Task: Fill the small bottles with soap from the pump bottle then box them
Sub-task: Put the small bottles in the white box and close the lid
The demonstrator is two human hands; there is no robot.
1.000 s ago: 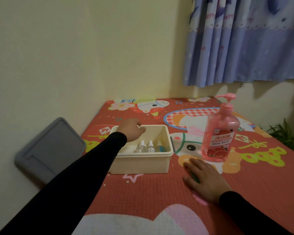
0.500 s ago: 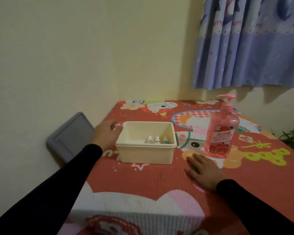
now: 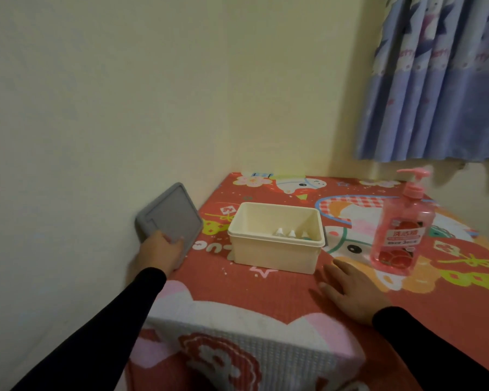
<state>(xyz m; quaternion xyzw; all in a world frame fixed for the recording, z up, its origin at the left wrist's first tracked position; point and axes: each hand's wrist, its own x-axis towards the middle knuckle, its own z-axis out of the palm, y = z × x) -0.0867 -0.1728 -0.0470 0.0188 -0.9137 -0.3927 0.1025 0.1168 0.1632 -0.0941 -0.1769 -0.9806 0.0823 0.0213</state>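
3 small bottles [image 3: 291, 234] sit boxed in the box [image 3: 275, 253]; my left hand [image 3: 161, 251] grips the lid [image 3: 170, 218] for closing, my right hand [image 3: 350, 292] rests flat.

Head view (single camera), looking forward-down, table [image 3: 266, 292] close below.

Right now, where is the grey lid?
The grey lid leans against the wall at the table's left edge, left of the cream box, gripped by the left hand.

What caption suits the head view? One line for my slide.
Left hand grips the grey lid while small bottles sit boxed.
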